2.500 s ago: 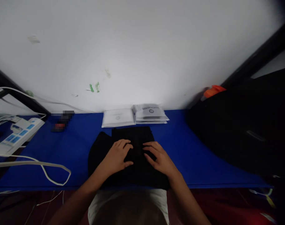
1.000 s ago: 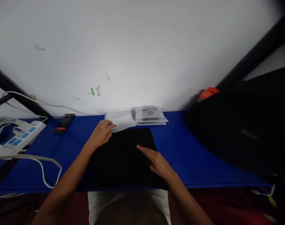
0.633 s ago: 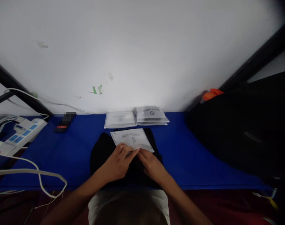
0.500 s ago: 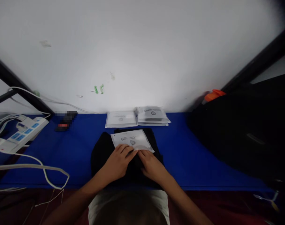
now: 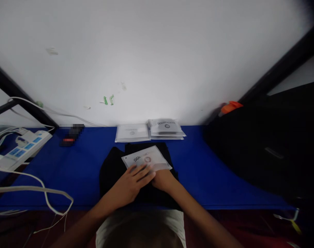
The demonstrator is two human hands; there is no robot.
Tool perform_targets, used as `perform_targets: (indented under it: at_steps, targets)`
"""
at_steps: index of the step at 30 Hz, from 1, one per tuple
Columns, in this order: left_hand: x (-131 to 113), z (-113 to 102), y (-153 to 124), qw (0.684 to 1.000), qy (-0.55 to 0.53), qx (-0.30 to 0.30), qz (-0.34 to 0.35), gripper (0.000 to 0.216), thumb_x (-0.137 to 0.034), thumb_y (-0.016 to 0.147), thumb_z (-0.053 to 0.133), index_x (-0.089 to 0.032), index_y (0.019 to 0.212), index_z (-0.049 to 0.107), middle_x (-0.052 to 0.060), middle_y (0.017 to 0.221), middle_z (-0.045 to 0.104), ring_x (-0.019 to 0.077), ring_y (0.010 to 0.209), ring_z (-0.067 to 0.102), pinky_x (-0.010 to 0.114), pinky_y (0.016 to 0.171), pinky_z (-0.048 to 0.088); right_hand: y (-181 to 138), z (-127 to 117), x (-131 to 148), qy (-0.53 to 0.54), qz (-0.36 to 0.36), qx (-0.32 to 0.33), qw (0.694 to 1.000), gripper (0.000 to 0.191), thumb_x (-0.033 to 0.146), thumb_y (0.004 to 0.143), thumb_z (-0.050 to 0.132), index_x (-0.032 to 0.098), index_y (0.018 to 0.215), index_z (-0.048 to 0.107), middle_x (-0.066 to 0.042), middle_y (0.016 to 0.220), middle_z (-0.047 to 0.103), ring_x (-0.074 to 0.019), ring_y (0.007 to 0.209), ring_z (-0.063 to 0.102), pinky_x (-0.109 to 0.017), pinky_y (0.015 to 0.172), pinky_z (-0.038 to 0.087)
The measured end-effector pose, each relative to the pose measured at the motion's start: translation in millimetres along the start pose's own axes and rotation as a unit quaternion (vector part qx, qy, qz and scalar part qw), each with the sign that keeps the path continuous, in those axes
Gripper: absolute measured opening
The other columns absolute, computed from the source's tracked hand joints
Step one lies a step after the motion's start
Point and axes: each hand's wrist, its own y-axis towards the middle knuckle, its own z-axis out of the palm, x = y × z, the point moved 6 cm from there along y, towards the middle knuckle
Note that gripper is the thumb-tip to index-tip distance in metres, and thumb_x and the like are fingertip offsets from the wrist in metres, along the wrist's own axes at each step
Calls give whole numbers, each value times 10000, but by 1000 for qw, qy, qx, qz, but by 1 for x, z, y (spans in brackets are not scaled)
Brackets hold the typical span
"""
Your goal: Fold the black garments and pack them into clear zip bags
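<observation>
A frosted, translucent zip pouch (image 5: 141,155) with a dark printed logo lies tilted on a folded black cloth item (image 5: 112,165) in front of me. My left hand (image 5: 132,182) rests on the pouch's near edge, its fingers spread out over the film and its thumb pointing right. My right hand (image 5: 162,179) reaches into the near side of the pouch. Its fingers are hidden, though a skin-toned patch shows dimly through the film near the logo. Behind these, a flat pouch (image 5: 132,133) lies beside a small stack of similar printed pouches (image 5: 166,128).
A white power strip (image 5: 24,150) with plugs and looping white cables (image 5: 43,189) occupies the left. Near it lies a partly pixelated dark object (image 5: 72,134). A large black bag or cloth (image 5: 262,148) fills the right, with something orange (image 5: 231,106) behind. Blue cloth (image 5: 193,172) covers the surface.
My right hand has gone from pinching the pouch's near edge to reaching inside it. My left fingers have spread over the pouch, which has turned slightly.
</observation>
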Motion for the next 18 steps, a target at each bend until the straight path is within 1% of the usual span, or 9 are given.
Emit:
perform_targets:
  at_steps: [2,4,5,6,8,10,12,15,18]
  targets:
    - [4,-10,-9,996,-14,-84,-2,556,-44,901,400,-210,1432,391,119,1302,602,237,1222,545,426,991,471,-5,-5,-1,-3,8,24,1000,456,129,777,550,141,1229,609,-152,1196,674,-294,1085,641,-398,936,519]
    - [7,-20,-16,985,-32,-171,-5,407,-37,910,427,-203,1260,551,89,1025,683,203,978,628,379,871,521,-10,-13,0,-12,16,24,1000,426,135,782,554,138,1206,597,-153,1142,688,-276,1023,661,-394,878,544]
    - [7,-25,-19,977,-40,-208,-4,345,-28,907,447,-198,1167,598,70,926,679,189,893,626,361,823,527,-11,-20,5,-15,3,-2,1000,415,128,789,545,134,1202,584,-151,1106,694,-267,995,666,-396,858,549]
    - [6,-29,-21,970,-46,-239,-4,300,-20,904,469,-191,1097,622,58,868,668,179,847,616,348,791,526,-13,-28,12,-17,-23,-50,998,409,117,801,532,130,1208,565,-150,1083,694,-259,986,665,-400,850,550]
    - [6,-36,-22,956,-53,-287,-9,254,-13,898,506,-173,1047,635,52,840,658,171,832,600,334,763,522,-18,-48,34,-16,-106,-180,978,409,121,833,527,125,1242,519,-153,1089,685,-251,1033,645,-420,883,538]
    - [4,-42,-21,945,-57,-323,-12,232,-17,899,521,-166,1032,640,53,841,656,170,842,595,324,748,524,-23,-59,56,-27,-181,-268,946,375,183,870,572,134,1238,516,-139,1088,690,-240,1079,623,-428,937,515]
    - [2,-45,-18,937,-65,-342,-12,210,-19,898,530,-174,980,646,43,824,656,163,825,598,311,724,530,-22,-62,72,-49,-215,-295,930,260,212,891,604,158,1144,569,-86,983,719,-208,1009,641,-402,961,502]
    - [-1,-47,-16,923,-73,-376,-14,204,-2,881,552,-175,921,650,33,795,663,150,780,614,288,681,540,-15,-64,82,-53,-219,-305,925,75,163,939,543,180,979,604,-29,838,720,-156,837,651,-364,968,492]
    - [-4,-47,-16,910,-73,-408,-21,209,13,867,565,-170,904,659,31,786,676,145,763,637,278,670,557,-10,-65,82,-39,-218,-295,929,137,159,971,473,186,921,597,-21,826,715,-147,819,645,-362,985,474]
